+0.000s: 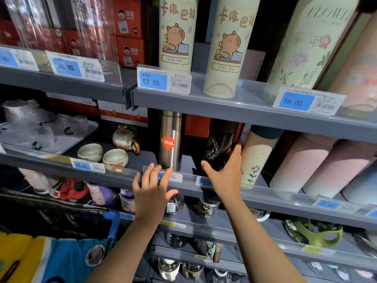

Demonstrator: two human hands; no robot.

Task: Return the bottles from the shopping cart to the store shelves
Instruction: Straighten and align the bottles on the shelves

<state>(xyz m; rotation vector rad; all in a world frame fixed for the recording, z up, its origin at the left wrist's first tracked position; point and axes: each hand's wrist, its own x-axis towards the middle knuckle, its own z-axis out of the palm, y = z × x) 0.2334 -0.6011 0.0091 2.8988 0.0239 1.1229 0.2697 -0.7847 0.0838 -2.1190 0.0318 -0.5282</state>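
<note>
Store shelf (255, 198), mid tier — right hand (226, 176), fingers wrapped on dark bottle (219, 148), seats it beside steel flask (170, 139); left hand (152, 188) spread, empty — next: let go w/o tipping it.

The lower part of the dark bottle (219, 148) is being covered by the right hand (225, 176), so contact cannot be judged. Its cap is being hidden by the upper shelf (234, 111). The price label (175, 177) just beside the left hand (153, 190) is being blurred.

This is a shop. Grey shelves (234, 111) carry blue price tags (153, 81). Boxed goods (130, 51) stand far left.
</note>
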